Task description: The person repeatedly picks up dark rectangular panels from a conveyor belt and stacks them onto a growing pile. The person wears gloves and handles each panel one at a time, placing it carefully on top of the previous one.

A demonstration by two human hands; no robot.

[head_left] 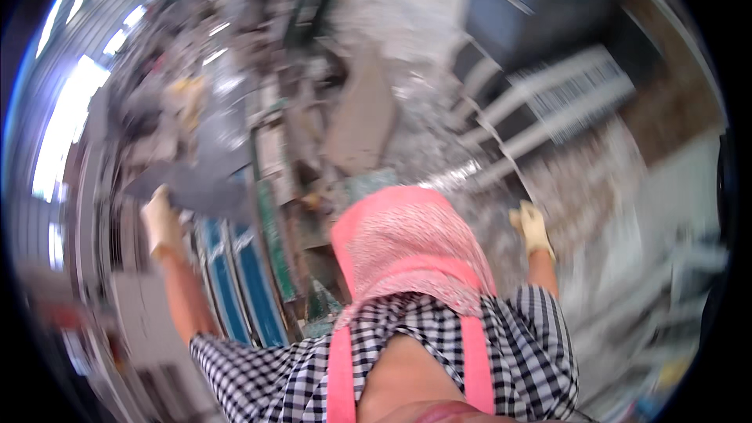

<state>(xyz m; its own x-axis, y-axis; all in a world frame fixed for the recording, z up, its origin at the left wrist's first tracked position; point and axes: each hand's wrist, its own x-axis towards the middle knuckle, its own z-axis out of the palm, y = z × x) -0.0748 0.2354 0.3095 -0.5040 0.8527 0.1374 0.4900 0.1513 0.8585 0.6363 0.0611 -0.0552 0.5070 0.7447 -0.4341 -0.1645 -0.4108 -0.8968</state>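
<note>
My left hand (162, 223), in a pale glove, is stretched out to the left. It appears closed on the near edge of a dark grey sheet (207, 189) with a pointed left end. My right hand (534, 229), gloved alike, is out to the right with its thumb standing off from the fingers. A thin pale line (501, 145), perhaps a cord or an edge, runs down to that hand; blur hides whether the fingers hold it. Around it lies a crumpled, clear-looking plastic surface (439, 149).
Blue panels with pale edges (243, 278) stand beside my left forearm, next to a green strip (274, 243). A brown, flat piece (362, 113) lies ahead. A dark box-like thing with a white printed panel (576, 90) is at the far right. Bright windows (70, 125) line the left.
</note>
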